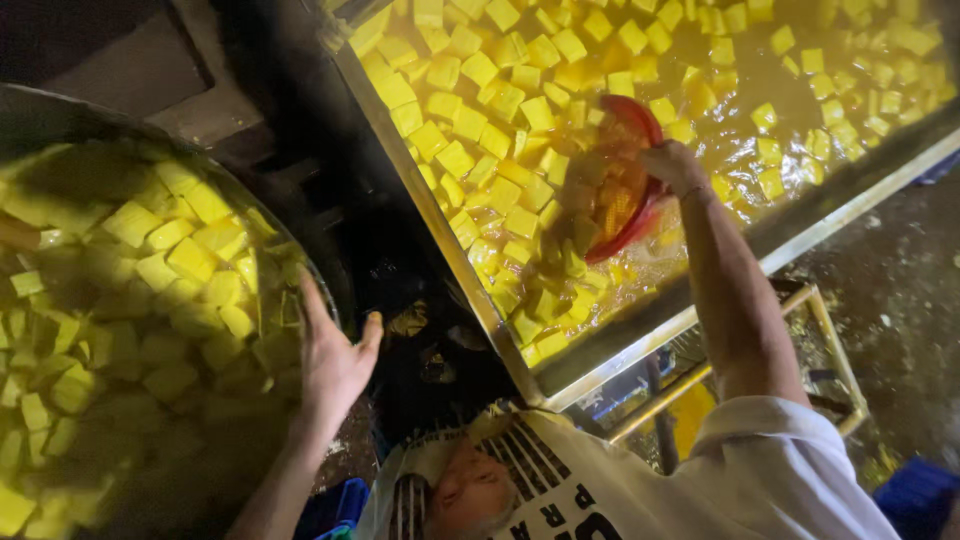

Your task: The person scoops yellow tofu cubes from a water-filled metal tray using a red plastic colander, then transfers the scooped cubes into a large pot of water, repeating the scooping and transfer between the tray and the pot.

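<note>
While the red strainer scoop point(622, 190) sits tilted in the metal vat point(455, 250) among yellow cubes point(470, 125) in yellow liquid, your right hand point(672, 165) is clamped on its rim. Your left hand point(335, 360), fingers spread, rests on the edge of the round basin point(300, 265) of cubes.

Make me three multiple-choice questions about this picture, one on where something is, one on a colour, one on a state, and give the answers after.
1. Where is the right hand?
A. Over the rectangular metal tray of yellow cubes in liquid
B. On the floor
C. Inside the round basin

2. What colour is the scoop it holds?
A. Blue
B. Red
C. White

3. How is the left hand?
A. Closed on a cube
B. Gripping a spoon
C. Open, fingers spread, at the rim of the round basin

Answers: 1 A, the arm reaches across the tray's metal edge. 2 B, its rim shows red against the yellow. 3 C, the palm is flat and holds nothing.
</note>
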